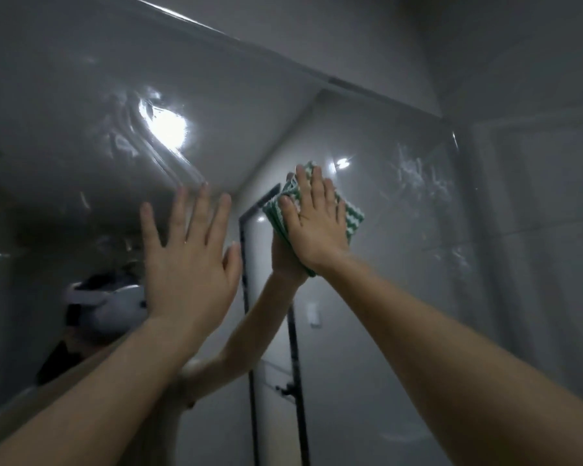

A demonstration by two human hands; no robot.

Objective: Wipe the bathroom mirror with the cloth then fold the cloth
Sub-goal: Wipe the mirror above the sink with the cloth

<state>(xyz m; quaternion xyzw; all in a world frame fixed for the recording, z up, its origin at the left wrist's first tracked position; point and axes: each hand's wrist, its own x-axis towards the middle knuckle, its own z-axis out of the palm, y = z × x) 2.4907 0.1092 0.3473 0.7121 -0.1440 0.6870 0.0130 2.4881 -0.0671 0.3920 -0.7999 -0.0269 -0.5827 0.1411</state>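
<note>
The bathroom mirror [401, 156] fills most of the view, tilted, with smear marks on the glass. A green and white striped cloth [352, 216], folded into a pad, lies flat against the mirror right of centre. My right hand [313, 223] presses the cloth onto the glass with straight fingers. My left hand [189, 253] is raised to the left of it, fingers straight and spread, at the glass; contact cannot be told. The reflection of my right arm shows between the two hands.
The mirror's top edge [350, 84] runs diagonally from upper left to right, with grey wall [535, 230] beyond it on the right. A bright light glare [165, 129] and the reflected dark door frame [295, 348] show in the glass.
</note>
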